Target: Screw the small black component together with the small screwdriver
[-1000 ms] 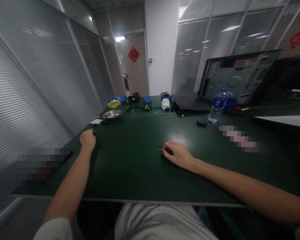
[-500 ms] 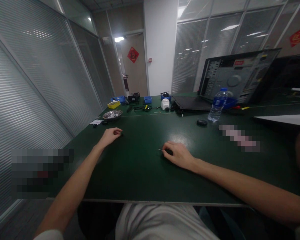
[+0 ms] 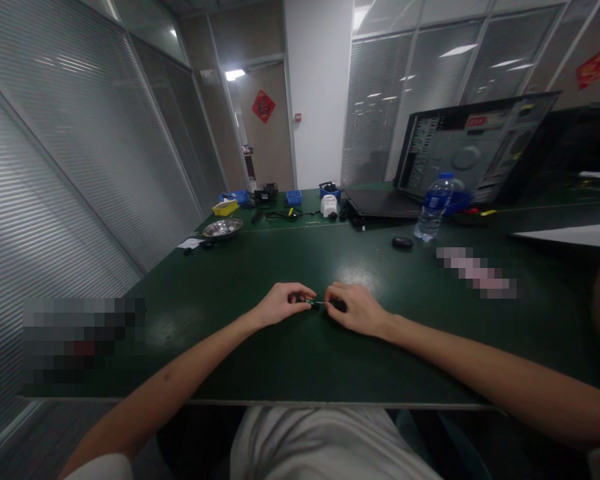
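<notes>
On the green table (image 3: 260, 360), near its middle, my left hand (image 3: 280, 304) pinches a small green-and-black piece (image 3: 312, 303), which looks like a little circuit board. My right hand (image 3: 355, 308) is closed just to the right of it. From its fingertips a thin metal-shafted tool (image 3: 321, 303) points left and reaches the green piece. Whether the two touch is too small to tell. The dark part inside my right hand is mostly hidden by the fingers.
A metal dish (image 3: 223, 229) with small parts stands at the far left. Further back are a yellow tray (image 3: 225, 208), blue trays and cables. To the right are a black mouse (image 3: 403, 243), a water bottle (image 3: 434, 210) and an opened computer case (image 3: 473, 157). Another person's arm shows at the right edge.
My left hand has moved right and nearer to me, bringing the small green piece up to the tool's tip. My right hand has stayed nearly in place, still gripping the tool.
</notes>
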`<state>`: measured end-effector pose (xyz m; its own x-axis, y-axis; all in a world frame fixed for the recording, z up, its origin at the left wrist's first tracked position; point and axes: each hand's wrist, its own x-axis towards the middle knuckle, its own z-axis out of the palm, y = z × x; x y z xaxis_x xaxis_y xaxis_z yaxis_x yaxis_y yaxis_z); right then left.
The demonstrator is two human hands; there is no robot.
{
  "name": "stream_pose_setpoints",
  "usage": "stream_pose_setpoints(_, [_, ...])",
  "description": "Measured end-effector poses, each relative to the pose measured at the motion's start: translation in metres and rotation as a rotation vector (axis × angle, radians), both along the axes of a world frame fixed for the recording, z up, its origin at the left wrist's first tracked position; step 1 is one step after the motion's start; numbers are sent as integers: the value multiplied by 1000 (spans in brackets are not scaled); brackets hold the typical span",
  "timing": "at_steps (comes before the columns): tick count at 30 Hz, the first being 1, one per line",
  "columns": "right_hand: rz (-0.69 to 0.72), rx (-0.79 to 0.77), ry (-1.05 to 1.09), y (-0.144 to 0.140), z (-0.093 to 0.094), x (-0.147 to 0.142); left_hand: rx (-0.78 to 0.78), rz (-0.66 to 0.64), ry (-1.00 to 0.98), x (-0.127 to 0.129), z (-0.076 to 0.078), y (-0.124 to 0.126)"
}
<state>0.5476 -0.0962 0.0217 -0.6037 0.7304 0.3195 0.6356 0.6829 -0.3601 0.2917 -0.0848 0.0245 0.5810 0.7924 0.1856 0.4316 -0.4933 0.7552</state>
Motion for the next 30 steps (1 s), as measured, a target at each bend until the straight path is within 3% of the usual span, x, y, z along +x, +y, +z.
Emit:
stream_pose_setpoints(19, [-5, 16, 4, -2, 1, 1, 308, -129, 52, -7, -1, -1])
stream_pose_setpoints(30, [4, 52, -43, -3, -1, 0, 292, -137, 32, -7, -1, 0])
